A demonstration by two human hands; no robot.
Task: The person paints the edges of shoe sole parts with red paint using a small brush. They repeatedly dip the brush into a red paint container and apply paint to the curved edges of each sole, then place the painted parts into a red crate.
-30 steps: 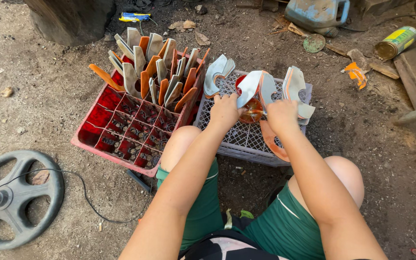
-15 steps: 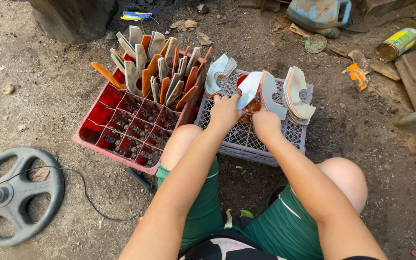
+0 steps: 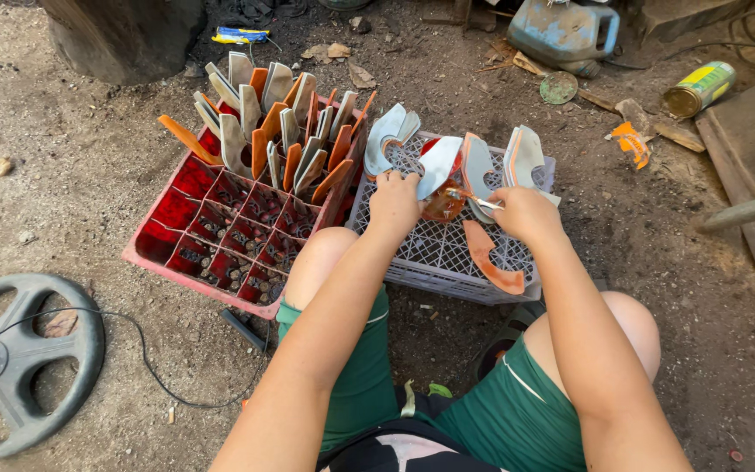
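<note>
Left hand (image 3: 393, 199) grips a curved grey metal piece (image 3: 437, 166) over the white plastic crate (image 3: 447, 253), near its far edge. Right hand (image 3: 526, 214) closed on a thin metal tool (image 3: 475, 198), tip at an orange-red part (image 3: 443, 203) between the hands. Orange curved piece (image 3: 489, 260) lies on the crate's near right corner. Red divided crate (image 3: 211, 227) sits touching the white crate's left side, its far half packed with upright blades (image 3: 281, 131).

A single head-worn camera looks steeply down and forward, close over the person's own arms and knees, at the crates on the dirt ground (image 3: 89, 175).
</note>
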